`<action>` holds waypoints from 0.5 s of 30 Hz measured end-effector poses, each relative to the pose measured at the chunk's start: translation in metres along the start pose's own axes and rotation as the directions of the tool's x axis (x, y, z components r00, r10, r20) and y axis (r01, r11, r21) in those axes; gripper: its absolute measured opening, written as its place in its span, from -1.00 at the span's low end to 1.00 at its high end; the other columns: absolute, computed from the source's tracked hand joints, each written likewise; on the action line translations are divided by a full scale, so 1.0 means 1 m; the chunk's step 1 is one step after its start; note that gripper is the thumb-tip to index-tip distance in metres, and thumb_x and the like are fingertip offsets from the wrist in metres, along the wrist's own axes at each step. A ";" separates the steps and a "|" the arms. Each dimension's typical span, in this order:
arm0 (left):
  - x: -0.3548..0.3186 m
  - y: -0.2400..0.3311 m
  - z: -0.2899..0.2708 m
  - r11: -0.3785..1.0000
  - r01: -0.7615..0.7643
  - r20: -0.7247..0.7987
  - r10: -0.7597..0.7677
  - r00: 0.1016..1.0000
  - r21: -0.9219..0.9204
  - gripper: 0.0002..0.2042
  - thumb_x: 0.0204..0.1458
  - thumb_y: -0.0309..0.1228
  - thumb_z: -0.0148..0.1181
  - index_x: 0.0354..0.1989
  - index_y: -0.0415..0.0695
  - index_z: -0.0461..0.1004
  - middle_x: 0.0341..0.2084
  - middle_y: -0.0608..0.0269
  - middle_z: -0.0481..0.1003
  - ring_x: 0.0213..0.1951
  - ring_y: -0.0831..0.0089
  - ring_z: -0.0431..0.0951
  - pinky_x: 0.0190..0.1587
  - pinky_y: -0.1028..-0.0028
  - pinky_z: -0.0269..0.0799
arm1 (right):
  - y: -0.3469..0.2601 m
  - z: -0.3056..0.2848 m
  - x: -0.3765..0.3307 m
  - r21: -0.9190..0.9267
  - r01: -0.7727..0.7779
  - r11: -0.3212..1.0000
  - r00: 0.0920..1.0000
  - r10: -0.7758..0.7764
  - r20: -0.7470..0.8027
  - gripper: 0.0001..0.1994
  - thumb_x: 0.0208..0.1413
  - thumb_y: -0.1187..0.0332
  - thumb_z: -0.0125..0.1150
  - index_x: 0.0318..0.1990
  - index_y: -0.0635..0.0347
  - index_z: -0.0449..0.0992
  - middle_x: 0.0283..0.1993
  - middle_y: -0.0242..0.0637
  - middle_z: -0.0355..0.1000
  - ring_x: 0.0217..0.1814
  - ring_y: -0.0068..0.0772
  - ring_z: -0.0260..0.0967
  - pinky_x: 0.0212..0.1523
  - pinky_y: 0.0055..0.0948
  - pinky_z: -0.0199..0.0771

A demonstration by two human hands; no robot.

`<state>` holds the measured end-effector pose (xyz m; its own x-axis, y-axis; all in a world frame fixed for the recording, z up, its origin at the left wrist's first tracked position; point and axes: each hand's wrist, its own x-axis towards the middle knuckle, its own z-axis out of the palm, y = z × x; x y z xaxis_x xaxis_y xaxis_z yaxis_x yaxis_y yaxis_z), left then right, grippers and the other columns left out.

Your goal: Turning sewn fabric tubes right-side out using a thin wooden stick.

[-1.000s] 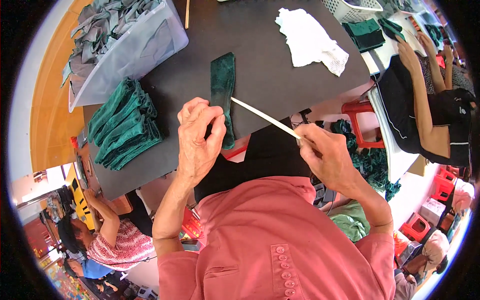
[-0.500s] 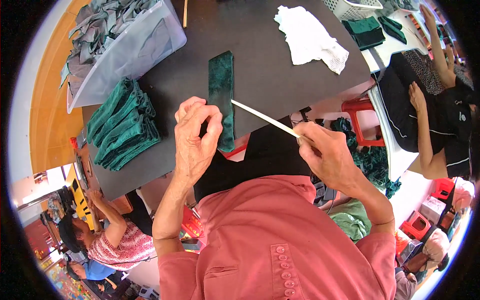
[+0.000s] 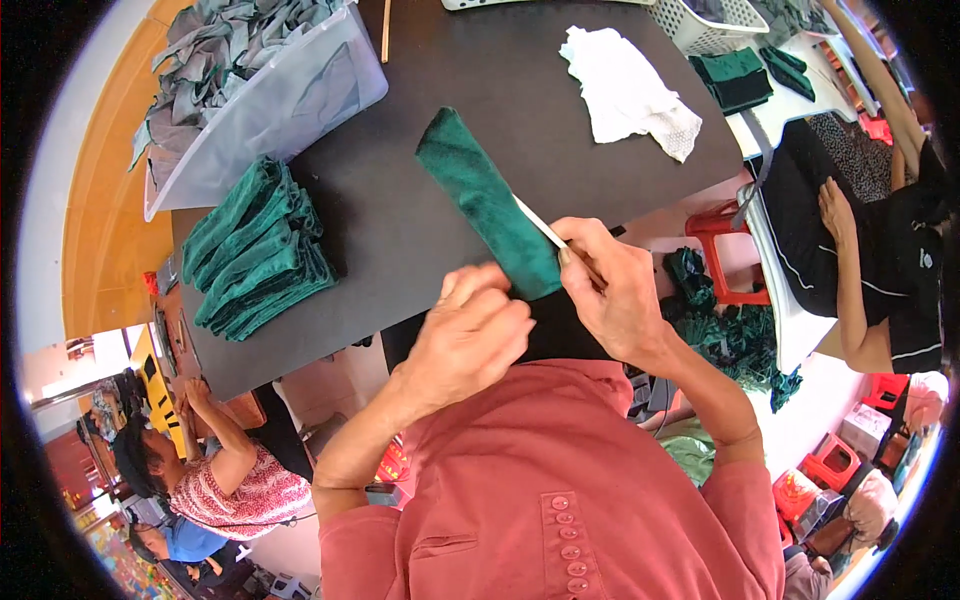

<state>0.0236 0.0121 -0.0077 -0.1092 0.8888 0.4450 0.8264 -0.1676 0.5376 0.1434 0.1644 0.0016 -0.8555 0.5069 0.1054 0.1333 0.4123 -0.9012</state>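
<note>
The left hand (image 3: pixel 470 335) pinches the near end of a long green cloth piece (image 3: pixel 487 203) on the dark worktop (image 3: pixel 380 215); the right hand (image 3: pixel 612 292) grips a thin stick (image 3: pixel 540 228) pushed inside it; a pile of green pieces (image 3: pixel 258 250) lies done at the left; the bin of grey pieces (image 3: pixel 250 90) looks not yet done.

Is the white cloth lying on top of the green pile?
No, the white cloth lies alone on the dark table, far from the green pile.

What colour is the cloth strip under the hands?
Dark green, a plain velvety cloth strip; seen in the head view, the only one.
</note>
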 end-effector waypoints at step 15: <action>0.052 -0.034 -0.017 0.145 0.105 -0.004 -0.603 0.797 -0.984 -0.84 0.03 -0.37 0.14 -0.40 -0.24 0.48 -0.42 0.14 0.51 -0.16 0.35 0.47 -0.05 0.34 0.33 | 0.014 -0.003 -0.002 0.137 0.121 0.983 0.988 -0.132 0.077 -0.82 0.01 0.61 0.12 -0.19 0.33 0.47 -0.49 -0.26 0.40 -0.54 -0.60 0.30 -0.53 -0.57 0.30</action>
<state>-0.0197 0.0572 0.0089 -0.5877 0.8084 0.0332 -0.4350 -0.3504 0.8295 0.1488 0.1715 -0.0104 -0.9018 0.3877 0.1909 -0.0408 0.3633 -0.9308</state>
